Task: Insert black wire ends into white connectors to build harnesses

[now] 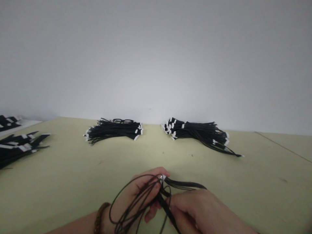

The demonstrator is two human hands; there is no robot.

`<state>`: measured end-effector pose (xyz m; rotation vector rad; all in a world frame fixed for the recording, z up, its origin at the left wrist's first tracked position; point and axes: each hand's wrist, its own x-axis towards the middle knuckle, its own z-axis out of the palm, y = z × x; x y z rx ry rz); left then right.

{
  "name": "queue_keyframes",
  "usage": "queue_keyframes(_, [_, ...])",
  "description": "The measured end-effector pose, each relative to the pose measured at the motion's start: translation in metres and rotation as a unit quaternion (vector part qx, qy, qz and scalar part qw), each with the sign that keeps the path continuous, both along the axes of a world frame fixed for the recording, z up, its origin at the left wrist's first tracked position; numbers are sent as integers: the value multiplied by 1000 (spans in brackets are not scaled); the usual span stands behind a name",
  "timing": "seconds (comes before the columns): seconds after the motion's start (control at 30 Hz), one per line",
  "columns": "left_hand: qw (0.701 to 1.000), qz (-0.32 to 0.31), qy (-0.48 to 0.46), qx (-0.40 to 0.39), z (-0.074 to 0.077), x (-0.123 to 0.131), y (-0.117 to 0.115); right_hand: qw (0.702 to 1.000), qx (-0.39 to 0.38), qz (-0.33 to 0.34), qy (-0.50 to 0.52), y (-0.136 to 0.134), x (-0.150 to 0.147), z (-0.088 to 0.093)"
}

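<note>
My left hand [136, 198] is closed around a coil of thin black cables [136, 204] with a white connector near my fingertips. A brown bead bracelet [99, 217] sits on that wrist. My right hand [202, 211] pinches the same black cables where they cross, just right of the left fingers. A flat run of the cables [187, 185] sticks out to the right above my right hand. Both hands hover low over the pale green table [73, 182] near its front edge.
Two piles of black cables with white connectors lie at the back: one [113, 130] with black glasses [123, 121] on top, another [197, 131] to its right. More cable bundles [19, 144] lie at the left edge. A grey wall stands behind.
</note>
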<state>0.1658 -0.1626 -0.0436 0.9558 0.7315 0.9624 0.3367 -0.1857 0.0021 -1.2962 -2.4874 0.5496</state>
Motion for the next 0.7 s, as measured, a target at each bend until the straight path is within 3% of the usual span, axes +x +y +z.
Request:
queue_keyframes(0.17, [998,-46,36,39,6,-4,-2,997,-66,-25,14,1,0,1])
queue_keyframes(0.27, [998,-42,41,35,5,-3,-3,999,-12,-47,11,0,-1,-4])
queue_keyframes(0.37, [999,-1,41,11,0,0,-3,997,36,-72,19,-1,1,0])
queue_keyframes(0.4, [999,11,40,4,-1,1,-2,996,10,-77,38,0,4,5])
queue_keyframes(0.47, [999,23,36,-12,-1,5,0,983,-127,-77,112,4,15,20])
queue_keyframes(0.5, [999,29,32,-20,0,6,1,956,-232,-68,165,7,22,29])
queue_keyframes(0.57, [997,49,26,-47,2,8,4,866,-415,-18,279,14,39,46])
queue_keyframes(0.6, [996,62,19,-62,3,8,5,843,-417,7,339,18,47,53])
queue_keyframes(0.63, [994,73,10,-78,3,8,7,845,-381,20,375,22,54,57])
queue_keyframes(0.7, [991,84,-13,-106,4,8,8,874,-222,17,433,29,65,62])
